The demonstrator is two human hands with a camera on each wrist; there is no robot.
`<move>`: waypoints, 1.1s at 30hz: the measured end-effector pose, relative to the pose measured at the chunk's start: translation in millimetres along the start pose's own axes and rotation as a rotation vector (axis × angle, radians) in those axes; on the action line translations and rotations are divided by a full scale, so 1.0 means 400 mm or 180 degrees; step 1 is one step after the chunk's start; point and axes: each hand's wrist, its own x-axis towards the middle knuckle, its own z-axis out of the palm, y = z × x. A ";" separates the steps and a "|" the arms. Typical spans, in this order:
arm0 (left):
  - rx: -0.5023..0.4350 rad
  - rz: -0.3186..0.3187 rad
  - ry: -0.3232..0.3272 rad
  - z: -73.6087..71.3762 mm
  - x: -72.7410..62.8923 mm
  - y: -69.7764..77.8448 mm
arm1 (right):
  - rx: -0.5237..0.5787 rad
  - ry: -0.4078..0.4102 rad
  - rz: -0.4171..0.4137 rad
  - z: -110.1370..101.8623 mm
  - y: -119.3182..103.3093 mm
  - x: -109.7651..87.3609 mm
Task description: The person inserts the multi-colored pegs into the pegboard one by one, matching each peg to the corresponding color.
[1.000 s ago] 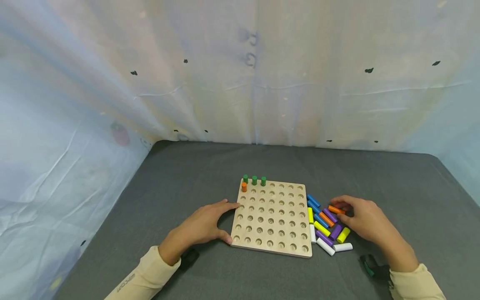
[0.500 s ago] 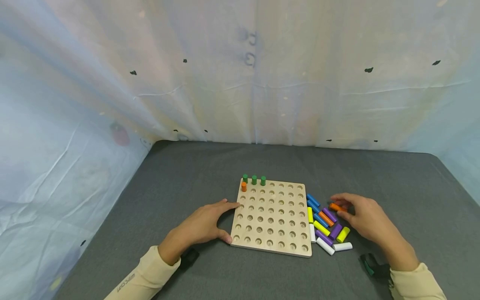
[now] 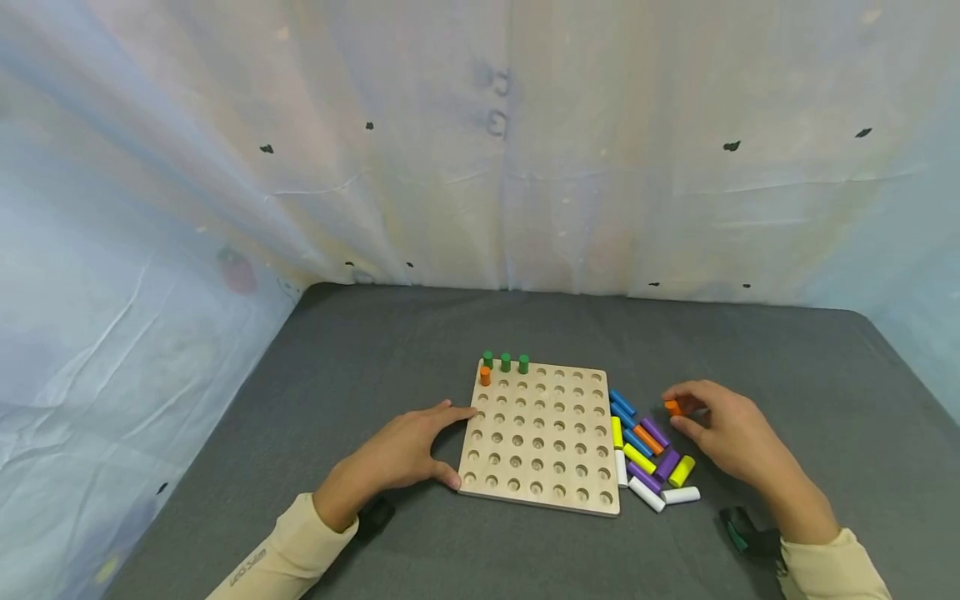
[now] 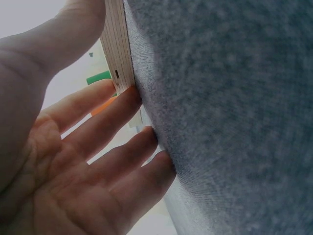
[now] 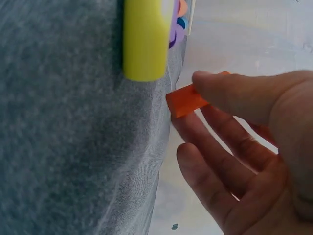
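Note:
A square wooden pegboard (image 3: 551, 496) with rows of round holes lies on the grey cloth. Three green pegs (image 3: 506, 362) stand along its far left edge, and one orange peg (image 3: 485, 377) stands just in front of them. My left hand (image 3: 397, 448) rests at the board's left side, thumb at the near corner and fingertips against the edge (image 4: 117, 54). To the right of the board, my right hand (image 3: 731, 429) pinches another orange peg (image 5: 188, 100) between thumb and fingers, tilted, above the cloth beside the loose pegs.
Loose blue (image 3: 622, 402), purple (image 3: 666, 464), yellow (image 3: 682, 472), white (image 3: 681, 495) and orange (image 3: 648, 440) pegs lie heaped against the board's right edge. A pale curtain (image 3: 570, 150) hangs behind the table and another stretch at the left.
My right hand has picked up the orange peg from the cloth and turned it so its end faces the camera. My left hand stays at the board's edge.

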 end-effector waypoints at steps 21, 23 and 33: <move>-0.0007 -0.0014 -0.0040 -0.001 -0.001 -0.001 | -0.0011 -0.0075 0.0105 0.003 0.010 -0.005; -0.0004 -0.0022 -0.0038 0.000 0.000 0.000 | -0.0005 -0.0077 0.0117 0.004 0.012 -0.007; -0.0001 -0.0042 -0.0025 0.000 0.002 -0.003 | -0.0020 -0.0095 0.0112 -0.004 0.023 -0.003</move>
